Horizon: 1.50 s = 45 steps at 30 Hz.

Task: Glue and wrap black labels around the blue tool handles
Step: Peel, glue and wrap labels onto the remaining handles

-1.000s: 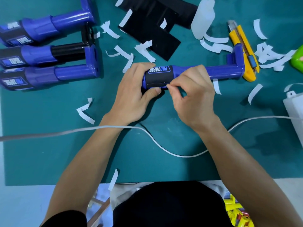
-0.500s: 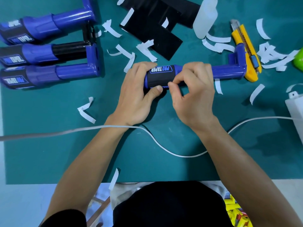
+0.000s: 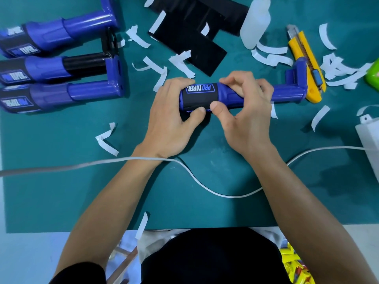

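Note:
A blue tool handle (image 3: 287,95) lies across the middle of the green mat. A black label (image 3: 198,95) printed PRO TAPER is wrapped round its thick left end. My left hand (image 3: 172,117) grips that end, thumb pressing the label's lower edge. My right hand (image 3: 244,107) curls over the handle just right of the label, its thumb tip next to the left thumb on the label. Three more blue handles (image 3: 61,66) lie at the far left. Loose black label sheets (image 3: 194,39) lie at the top centre beside a white glue bottle (image 3: 256,23).
A yellow utility knife (image 3: 307,58) lies by the handle's right end. White backing strips (image 3: 272,56) are scattered over the mat. A white cable (image 3: 205,185) crosses under my forearms to a white box (image 3: 369,140) at the right edge. A green object (image 3: 373,74) sits far right.
My right hand rose from pinching the label's lower edge and now wraps over the handle with the thumb on the label. The left thumb slid toward it. The handle stayed in place.

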Motion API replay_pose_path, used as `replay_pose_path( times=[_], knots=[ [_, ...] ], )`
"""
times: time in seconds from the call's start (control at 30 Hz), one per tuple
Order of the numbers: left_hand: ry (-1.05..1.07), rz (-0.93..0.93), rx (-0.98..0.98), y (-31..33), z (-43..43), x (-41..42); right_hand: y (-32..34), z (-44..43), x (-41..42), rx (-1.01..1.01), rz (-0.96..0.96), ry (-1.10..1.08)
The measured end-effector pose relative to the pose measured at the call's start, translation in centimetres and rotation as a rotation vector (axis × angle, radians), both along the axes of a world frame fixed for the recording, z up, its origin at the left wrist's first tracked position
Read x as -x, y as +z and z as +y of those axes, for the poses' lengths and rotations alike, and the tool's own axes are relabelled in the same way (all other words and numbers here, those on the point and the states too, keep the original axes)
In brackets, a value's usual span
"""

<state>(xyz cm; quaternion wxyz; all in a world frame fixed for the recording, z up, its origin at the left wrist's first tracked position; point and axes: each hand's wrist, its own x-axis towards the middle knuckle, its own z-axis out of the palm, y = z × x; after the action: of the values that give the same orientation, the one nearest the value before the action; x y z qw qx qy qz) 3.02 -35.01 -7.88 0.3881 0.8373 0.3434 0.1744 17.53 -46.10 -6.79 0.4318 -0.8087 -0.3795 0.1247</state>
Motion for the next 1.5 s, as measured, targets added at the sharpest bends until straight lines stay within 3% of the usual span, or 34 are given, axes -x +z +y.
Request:
replay_pose_path(
  times=[0.37,0.57,0.73,1.3,1.5],
  knots=[
    [-0.031,-0.008,0.07,0.1,0.7,-0.2,0.3,-0.2,-0.1,0.015,0.084,0.014],
    [-0.057,0.023,0.073,0.5,1.0,0.0,0.5,0.4,0.1,-0.031,-0.052,0.035],
    [-0.091,0.06,0.095,0.9,1.5,0.2,0.3,0.2,-0.2,0.007,0.025,0.056],
    [-0.096,-0.038,0.115,0.6,2.6,1.5,-0.3,-0.1,-0.3,0.009,0.051,0.054],
    [-0.032,-0.098,0.104,0.1,1.7,1.1,-0.2,0.7,0.3,-0.015,-0.088,0.016]
  ],
)
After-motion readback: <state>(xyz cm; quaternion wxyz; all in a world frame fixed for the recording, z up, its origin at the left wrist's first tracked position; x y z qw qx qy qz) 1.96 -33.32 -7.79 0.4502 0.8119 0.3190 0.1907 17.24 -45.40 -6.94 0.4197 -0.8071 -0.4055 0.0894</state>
